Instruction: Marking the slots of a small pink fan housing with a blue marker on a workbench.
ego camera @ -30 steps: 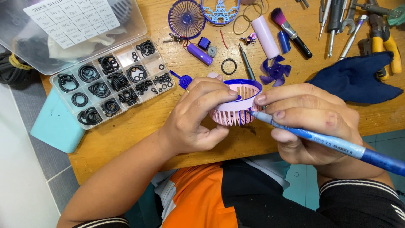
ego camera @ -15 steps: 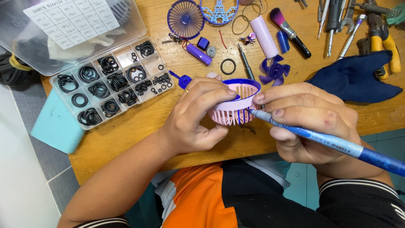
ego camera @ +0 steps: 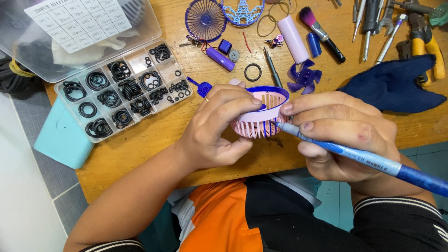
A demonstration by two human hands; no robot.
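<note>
Fan grille: a small round slatted cover (ego camera: pixel 259 116), pink on its ribs and lower half with a blue rim on top, held just above the near edge of the table (ego camera: pixel 154 140) between both hands.
Left hand: the left hand (ego camera: pixel 217 128) wraps around the grille from the left, fingers curled over the rim and thumb pressed underneath, so it is closed on the piece.
Right hand: the right hand (ego camera: pixel 340 135) pinches a blue marker pen (ego camera: pixel 359 156) between thumb and fingers, with the index fingertip resting on the right side of the grille rim.
Pen tip: it touches the grille's pink side near the rim (the exact spot is partly hidden by the fingers).
Organizer box: a clear compartment case (ego camera: pixel 123 91) of black rubber rings lies to the left on the table, its lid swung open behind it.
Loose ring: one black O-ring (ego camera: pixel 252 72) lies alone just beyond the grille.
Fan parts: a purple propeller blade (ego camera: pixel 304 76) sits just behind the grille; a second, dark blue round grille (ego camera: pixel 205 19) lies farther back.
Small items: a purple cylinder (ego camera: pixel 220 58), a pale pink tube (ego camera: pixel 293 39) and a makeup brush (ego camera: pixel 323 33) with a pink tip lie well apart from the hands.
Cloth: a dark blue cloth (ego camera: pixel 389 86) lies to the right, with yellow-handled pliers (ego camera: pixel 427 51) just behind it.
Foam block: a teal block (ego camera: pixel 60 137) sticks out under the organizer box at the table's left edge.
</note>
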